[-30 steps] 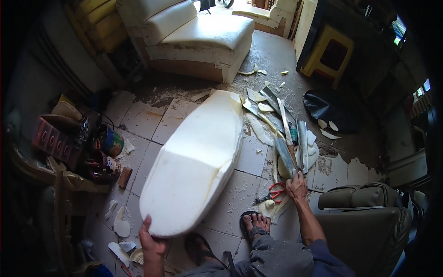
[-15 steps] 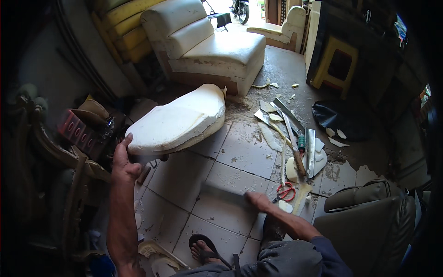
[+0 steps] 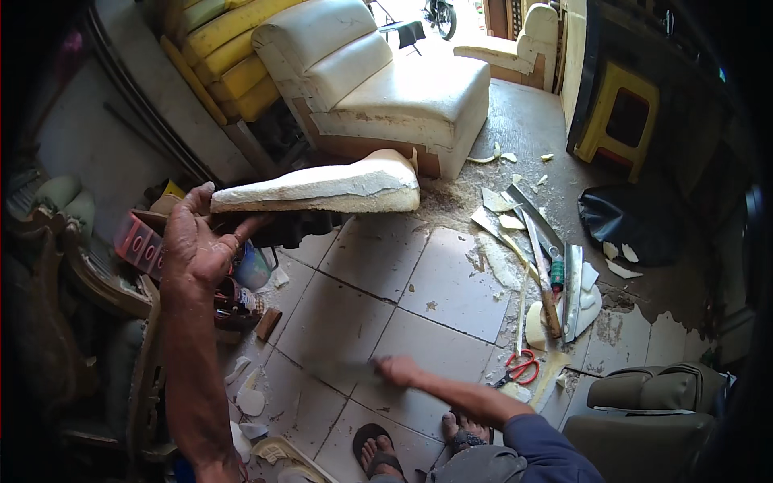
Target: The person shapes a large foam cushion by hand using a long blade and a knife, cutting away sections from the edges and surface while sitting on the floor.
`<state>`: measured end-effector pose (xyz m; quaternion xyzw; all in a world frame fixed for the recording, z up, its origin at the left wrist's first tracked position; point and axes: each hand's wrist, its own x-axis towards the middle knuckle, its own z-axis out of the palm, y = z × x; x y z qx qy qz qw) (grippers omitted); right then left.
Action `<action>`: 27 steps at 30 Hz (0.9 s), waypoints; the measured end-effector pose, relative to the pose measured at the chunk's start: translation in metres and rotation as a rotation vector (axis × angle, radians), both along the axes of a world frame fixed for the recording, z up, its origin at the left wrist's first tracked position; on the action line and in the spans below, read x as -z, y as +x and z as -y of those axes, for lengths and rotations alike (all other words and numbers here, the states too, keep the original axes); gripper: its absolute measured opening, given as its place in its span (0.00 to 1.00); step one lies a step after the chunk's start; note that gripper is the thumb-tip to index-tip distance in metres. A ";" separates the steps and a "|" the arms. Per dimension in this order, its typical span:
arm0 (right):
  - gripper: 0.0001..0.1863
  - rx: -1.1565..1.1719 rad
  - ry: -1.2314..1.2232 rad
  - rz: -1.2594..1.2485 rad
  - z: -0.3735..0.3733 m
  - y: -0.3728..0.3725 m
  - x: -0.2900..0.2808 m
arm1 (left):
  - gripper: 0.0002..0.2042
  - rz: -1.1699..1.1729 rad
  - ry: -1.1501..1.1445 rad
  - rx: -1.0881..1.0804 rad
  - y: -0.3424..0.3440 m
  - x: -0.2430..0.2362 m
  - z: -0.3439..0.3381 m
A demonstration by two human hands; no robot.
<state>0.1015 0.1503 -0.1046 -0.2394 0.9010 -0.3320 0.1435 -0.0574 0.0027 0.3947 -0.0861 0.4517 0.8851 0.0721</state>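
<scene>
My left hand (image 3: 197, 245) grips the narrow left end of a motorcycle seat (image 3: 322, 185), thumb side up and fingers beneath. The seat has a thick layer of white foam with a rough, layered side edge, and dark base parts show underneath. It is held up in the air over the tiles, its side turned toward me. Lower down, closer to my feet, my right hand (image 3: 394, 372) is closed round a flat blade (image 3: 338, 365). Motion smears the blade, so its outline and handle are unclear. Blade and seat are apart.
Red-handled scissors (image 3: 523, 369), metal strips (image 3: 572, 294) and foam scraps (image 3: 501, 262) lie on the floor at right. A cream sofa chair (image 3: 411, 88) stands ahead, a yellow stool (image 3: 616, 121) far right. A black sheet (image 3: 624, 217) and dark cushioned seat (image 3: 644, 435) are also at right.
My left hand has raised and tilted the seat, so its side edge shows instead of its broad top. My right hand has moved left and a little nearer with the blade.
</scene>
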 end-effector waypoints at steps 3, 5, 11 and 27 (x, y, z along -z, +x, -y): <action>0.13 0.793 0.012 -0.025 -0.180 -0.108 0.023 | 0.18 -0.048 0.016 0.035 -0.010 -0.005 -0.016; 0.16 1.336 0.135 0.048 -0.265 -0.135 -0.009 | 0.23 -0.055 -0.034 0.043 -0.016 0.002 -0.013; 0.12 0.757 0.037 -0.180 -0.226 -0.015 -0.042 | 0.23 -0.052 -0.020 0.069 0.002 0.033 0.034; 0.35 1.237 0.255 -0.442 -0.267 0.038 -0.186 | 0.29 0.556 -1.074 0.933 0.284 0.380 0.095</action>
